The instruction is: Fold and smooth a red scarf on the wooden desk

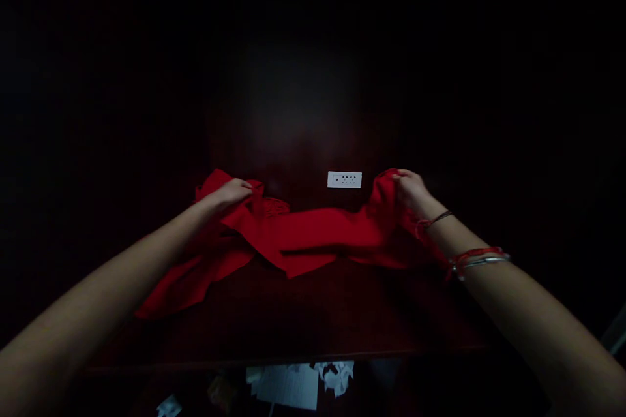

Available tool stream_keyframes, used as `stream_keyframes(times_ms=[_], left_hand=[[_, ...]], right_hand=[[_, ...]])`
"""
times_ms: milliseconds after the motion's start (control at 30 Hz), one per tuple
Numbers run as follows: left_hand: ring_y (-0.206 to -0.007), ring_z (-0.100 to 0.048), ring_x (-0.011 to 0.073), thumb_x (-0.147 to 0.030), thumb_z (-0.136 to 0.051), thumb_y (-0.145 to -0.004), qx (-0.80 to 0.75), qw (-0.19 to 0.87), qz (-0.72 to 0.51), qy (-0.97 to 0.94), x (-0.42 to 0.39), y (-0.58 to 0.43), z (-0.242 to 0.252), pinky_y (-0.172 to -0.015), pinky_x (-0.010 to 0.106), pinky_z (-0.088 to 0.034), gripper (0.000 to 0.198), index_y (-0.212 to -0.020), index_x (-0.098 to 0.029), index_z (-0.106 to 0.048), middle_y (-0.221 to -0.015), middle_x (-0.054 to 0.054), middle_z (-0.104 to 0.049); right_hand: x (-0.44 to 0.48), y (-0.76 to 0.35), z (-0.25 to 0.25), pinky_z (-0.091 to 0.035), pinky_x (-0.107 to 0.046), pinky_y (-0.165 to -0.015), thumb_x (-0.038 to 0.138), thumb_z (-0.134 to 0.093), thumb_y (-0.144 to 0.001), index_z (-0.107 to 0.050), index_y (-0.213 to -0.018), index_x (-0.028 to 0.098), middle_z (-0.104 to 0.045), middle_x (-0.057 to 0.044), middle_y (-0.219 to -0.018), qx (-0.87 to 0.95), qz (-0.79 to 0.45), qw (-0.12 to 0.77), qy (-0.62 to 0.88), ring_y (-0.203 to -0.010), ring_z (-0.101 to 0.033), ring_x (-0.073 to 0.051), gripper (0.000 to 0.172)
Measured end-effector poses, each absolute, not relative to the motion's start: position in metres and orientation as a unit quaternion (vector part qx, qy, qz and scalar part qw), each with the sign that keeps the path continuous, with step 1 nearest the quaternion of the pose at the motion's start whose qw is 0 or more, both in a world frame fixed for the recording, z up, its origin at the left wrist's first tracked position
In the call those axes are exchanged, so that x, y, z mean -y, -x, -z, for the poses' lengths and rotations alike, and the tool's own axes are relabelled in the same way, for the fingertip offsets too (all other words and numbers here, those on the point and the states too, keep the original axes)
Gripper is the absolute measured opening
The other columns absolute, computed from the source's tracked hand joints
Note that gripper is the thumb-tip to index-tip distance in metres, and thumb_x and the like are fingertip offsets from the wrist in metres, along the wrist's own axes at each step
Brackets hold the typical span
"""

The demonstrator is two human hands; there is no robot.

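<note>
A red cloth, perhaps a garment, stretches loosely between my hands over a dark table top. My left hand is closed on its left part, where the fabric bunches up and a flap hangs toward me. At the right end, my right hand grips a gathered part and lifts it a little. Folds and dim light hide the cloth's exact shape and my fingertips.
A white socket plate sits on the dark surface behind the cloth. Below the table's front edge lie papers, crumpled white scraps and another pale scrap. Everything around is very dark.
</note>
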State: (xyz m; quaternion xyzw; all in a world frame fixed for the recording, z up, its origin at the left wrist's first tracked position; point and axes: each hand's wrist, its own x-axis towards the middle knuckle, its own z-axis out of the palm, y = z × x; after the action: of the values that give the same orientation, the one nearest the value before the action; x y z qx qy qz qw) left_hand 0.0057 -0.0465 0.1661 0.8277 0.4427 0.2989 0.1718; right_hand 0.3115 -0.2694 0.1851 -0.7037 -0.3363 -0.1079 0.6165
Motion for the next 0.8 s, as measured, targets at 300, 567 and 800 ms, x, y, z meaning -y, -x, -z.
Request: stream_keyframes(times_ms=[300, 567, 800], left_hand=[[-0.046, -0.043, 0.0076, -0.013, -0.057, -0.053, -0.339, 0.263, -0.274, -0.861, 0.125, -0.111, -0.140, -0.042, 0.016, -0.031, 0.008, -0.061, -0.014, -0.056, -0.050, -0.004, -0.050], [-0.051, -0.046, 0.0072, -0.011, -0.056, -0.057, -0.321, 0.290, -0.287, -0.855, 0.108, -0.121, -0.061, -0.045, 0.015, -0.032, 0.012, -0.068, -0.015, -0.053, -0.057, -0.004, -0.052], [-0.049, -0.043, 0.0084, -0.018, -0.056, -0.058, -0.328, 0.286, -0.248, -0.865, 0.085, -0.114, -0.022, -0.044, 0.017, -0.028, 0.005, -0.058, -0.015, -0.052, -0.050, -0.005, -0.046]], right_hand=[[0.217, -0.205, -0.114, -0.043, -0.022, -0.057, 0.019, -0.061, -0.059, -0.058, -0.071, 0.014, -0.060, -0.001, -0.064, 0.486, -0.446, 0.521, 0.542, -0.055, -0.053, -0.009, 0.013], [0.198, -0.235, -0.030, -0.034, -0.020, -0.050, 0.020, -0.052, -0.059, -0.050, -0.051, 0.015, -0.049, 0.004, -0.049, 0.434, -0.160, 0.555, 0.691, -0.049, -0.045, -0.009, 0.009], [0.175, -0.262, -0.007, -0.035, -0.021, -0.053, 0.015, -0.046, -0.056, -0.045, -0.055, 0.019, -0.048, 0.004, -0.054, 0.414, -0.100, 0.563, 0.708, -0.054, -0.045, -0.010, 0.004]])
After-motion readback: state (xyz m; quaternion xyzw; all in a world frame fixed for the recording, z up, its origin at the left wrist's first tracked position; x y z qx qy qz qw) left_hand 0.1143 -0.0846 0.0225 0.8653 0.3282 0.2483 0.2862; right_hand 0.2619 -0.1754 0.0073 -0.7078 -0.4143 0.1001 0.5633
